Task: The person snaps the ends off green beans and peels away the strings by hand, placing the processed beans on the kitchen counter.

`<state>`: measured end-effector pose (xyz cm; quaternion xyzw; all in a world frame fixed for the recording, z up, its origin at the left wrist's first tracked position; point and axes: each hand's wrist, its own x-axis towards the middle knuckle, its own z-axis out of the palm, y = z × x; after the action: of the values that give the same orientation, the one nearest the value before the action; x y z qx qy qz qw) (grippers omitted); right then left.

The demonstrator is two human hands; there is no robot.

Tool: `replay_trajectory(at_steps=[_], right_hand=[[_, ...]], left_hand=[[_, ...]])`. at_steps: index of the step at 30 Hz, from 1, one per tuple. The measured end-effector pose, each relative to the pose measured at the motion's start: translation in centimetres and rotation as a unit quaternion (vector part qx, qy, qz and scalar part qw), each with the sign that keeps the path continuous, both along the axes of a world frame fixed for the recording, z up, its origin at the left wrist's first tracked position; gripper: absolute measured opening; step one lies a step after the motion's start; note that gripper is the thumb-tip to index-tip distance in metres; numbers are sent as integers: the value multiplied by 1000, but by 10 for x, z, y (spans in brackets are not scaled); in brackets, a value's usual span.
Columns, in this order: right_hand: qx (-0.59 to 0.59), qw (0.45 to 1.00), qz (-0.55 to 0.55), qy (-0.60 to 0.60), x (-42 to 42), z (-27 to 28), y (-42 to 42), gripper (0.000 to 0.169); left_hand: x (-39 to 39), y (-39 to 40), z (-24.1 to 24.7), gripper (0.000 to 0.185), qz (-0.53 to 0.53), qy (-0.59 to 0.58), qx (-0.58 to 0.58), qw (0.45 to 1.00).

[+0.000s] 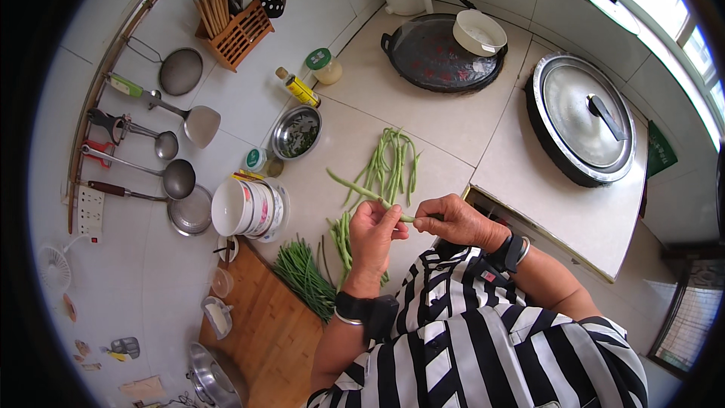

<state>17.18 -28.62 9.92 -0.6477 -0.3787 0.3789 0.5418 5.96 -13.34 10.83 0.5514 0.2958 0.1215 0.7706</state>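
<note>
A long green bean stretches between my two hands. Near its lower part, my left hand holds it between thumb and fingers. The thumb and fingers of my right hand pinch its lower right end. Just beyond the hands lies a loose bunch of green beans on the tiled counter. More green beans lie beside my left hand, partly hidden by it and the forearm. To the left of them is a pile of green chives or similar thin stalks.
Stacked bowls, a metal bowl with dark green bits, a yellow-labelled bottle and a jar line the wall. A wooden board is at lower left. Farther off are a round black pan and a lidded pan.
</note>
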Motion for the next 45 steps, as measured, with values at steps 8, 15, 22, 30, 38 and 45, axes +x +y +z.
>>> replay_trajectory(at_steps=[8,15,22,30,38,45], right_hand=[[72,981,132,121,-4,16,-6,20],[72,935,52,343,1,0,-12,21],[68,932,3,355,4,-10,-12,15],[44,933,64,352,4,-19,-14,19],[42,958,-38,280,-5,-13,-2,20],[24,968,-75,238,-16,-19,9,22]], left_hand=[[-5,12,9,14,-168,33,-143,975],[-15,11,27,12,-237,16,-59,970],[-24,3,23,13,-209,9,182,961],[-24,-9,34,12,-195,-8,503,842],[-23,-19,6,14,-102,26,409,906],[-20,-22,-15,15,-109,65,332,935]])
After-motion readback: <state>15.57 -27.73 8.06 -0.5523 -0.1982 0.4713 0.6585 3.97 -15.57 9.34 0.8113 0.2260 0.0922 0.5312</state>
